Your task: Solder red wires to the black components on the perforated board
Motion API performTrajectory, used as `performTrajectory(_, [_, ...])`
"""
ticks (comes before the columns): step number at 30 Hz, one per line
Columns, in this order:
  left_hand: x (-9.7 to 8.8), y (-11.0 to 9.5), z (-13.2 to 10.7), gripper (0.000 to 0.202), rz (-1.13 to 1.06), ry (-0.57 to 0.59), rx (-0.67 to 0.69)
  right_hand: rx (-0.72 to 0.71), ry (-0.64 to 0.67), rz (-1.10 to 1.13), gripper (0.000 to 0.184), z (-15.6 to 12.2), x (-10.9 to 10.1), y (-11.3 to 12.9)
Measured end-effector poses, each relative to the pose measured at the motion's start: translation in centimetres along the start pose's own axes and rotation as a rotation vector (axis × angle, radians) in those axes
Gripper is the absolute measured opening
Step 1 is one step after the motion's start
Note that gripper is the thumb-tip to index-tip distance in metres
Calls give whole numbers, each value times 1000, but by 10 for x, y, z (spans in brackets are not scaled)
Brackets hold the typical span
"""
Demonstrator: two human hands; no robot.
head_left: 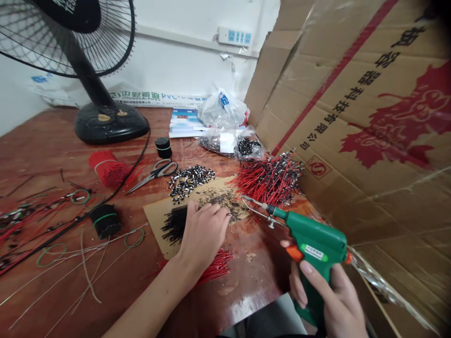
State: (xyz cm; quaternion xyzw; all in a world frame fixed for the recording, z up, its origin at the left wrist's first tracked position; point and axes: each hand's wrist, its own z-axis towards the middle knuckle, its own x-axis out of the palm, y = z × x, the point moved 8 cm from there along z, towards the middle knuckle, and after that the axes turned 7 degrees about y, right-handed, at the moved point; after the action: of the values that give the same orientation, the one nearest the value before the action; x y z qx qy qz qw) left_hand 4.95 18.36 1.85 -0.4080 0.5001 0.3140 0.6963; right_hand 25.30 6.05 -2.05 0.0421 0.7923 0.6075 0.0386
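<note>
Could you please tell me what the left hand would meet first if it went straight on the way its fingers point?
Probably the metal tip of the soldering gun in the right hand, though depth is unclear; red wires lie just beyond.

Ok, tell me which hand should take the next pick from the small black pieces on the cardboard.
Left, probably: the left hand already rests on the cardboard sheet at the small black pieces, while the right hand is occupied gripping the green soldering gun.

wall banner point(158, 99): "PVC", "PIPE" | cardboard carton point(352, 117): "科技有限公司", boxed "S" logo point(318, 167)
</note>
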Motion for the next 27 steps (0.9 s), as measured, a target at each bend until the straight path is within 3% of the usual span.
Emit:
performTrajectory(8, [0, 1, 0, 27, -14, -44, -15, 130, -7, -54, 44, -6, -24, -11])
performTrajectory(12, [0, 2, 0, 27, -26, -55, -22, 101, 35, -67, 44, -2, -19, -18])
performTrajectory(16, [-1, 4, 0, 26, -32, -67, -29, 39, -1, -107, 43, 4, -15, -11])
performTrajectory(19, [0, 4, 1, 25, -42, -66, -21, 5, 23, -77, 56, 10, -8, -3])
performTrajectory(27, [3, 6, 4, 26, -15, -32, -43, 85, 33, 37, 61, 16, 4, 1])
